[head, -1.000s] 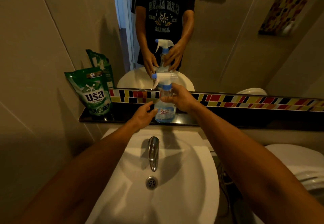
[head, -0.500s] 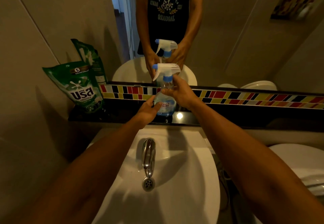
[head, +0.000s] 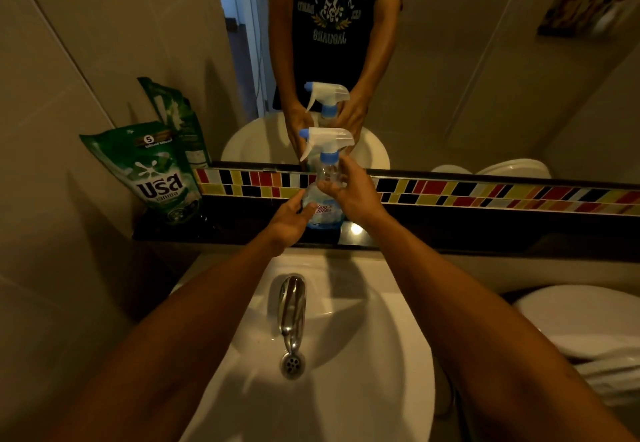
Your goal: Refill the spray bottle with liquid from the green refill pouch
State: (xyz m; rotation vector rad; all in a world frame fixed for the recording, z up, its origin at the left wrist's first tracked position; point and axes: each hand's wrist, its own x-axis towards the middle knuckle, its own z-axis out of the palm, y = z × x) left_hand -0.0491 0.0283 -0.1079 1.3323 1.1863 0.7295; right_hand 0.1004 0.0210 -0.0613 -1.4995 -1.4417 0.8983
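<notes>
Bare shelf right of bottle — pouch blocks left.

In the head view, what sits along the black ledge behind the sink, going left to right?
Green refill pouch leaning in the corner → left hand on the bottle's lower body → spray bottle → right hand at its neck → bare black ledge.

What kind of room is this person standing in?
Most likely a home bathroom: a white washbasin with a chrome tap sits under a wall mirror, and a toilet lid shows at the right.
</notes>
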